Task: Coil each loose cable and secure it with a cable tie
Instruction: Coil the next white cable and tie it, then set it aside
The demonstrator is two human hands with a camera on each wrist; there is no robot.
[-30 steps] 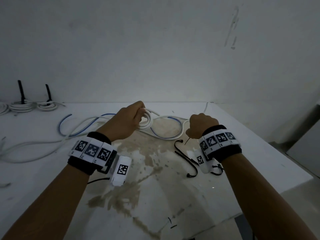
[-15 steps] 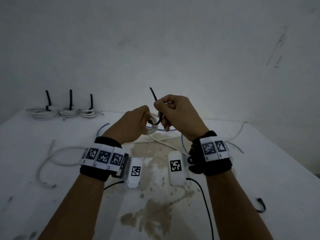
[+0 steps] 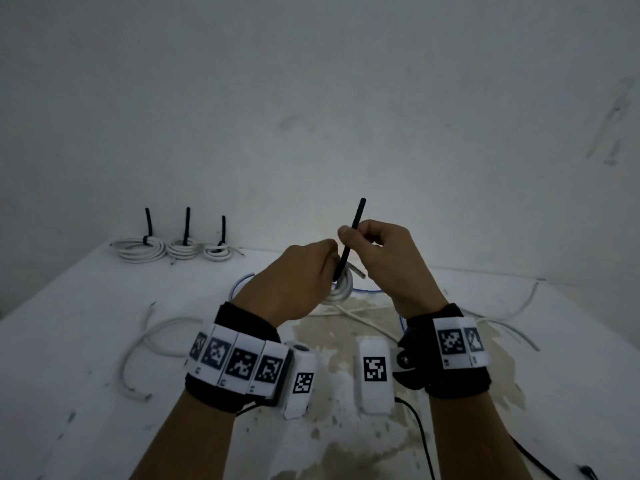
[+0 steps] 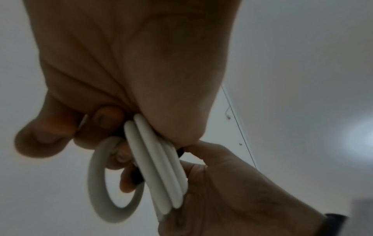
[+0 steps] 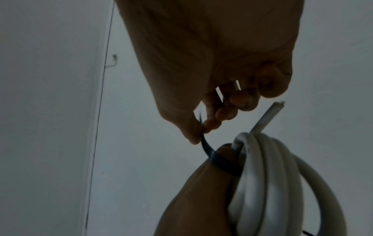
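At frame centre, above the bench (image 3: 86, 323), the left hand (image 3: 291, 285) clenches the springy white coil (image 3: 341, 292); the right hand (image 3: 388, 258) pinches the thin, stiff, probably slippery tie (image 3: 351, 237) near its tail; best gripped close to the coil.

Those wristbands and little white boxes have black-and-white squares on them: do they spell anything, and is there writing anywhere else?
No readable words anywhere.
Left wristband: square code patterns, no letters; tiny marks beneath, too small to read.
Right wristband: the same.
White boxes: one code square each, no text.
White cable coil, black cable tie, table: no print visible.
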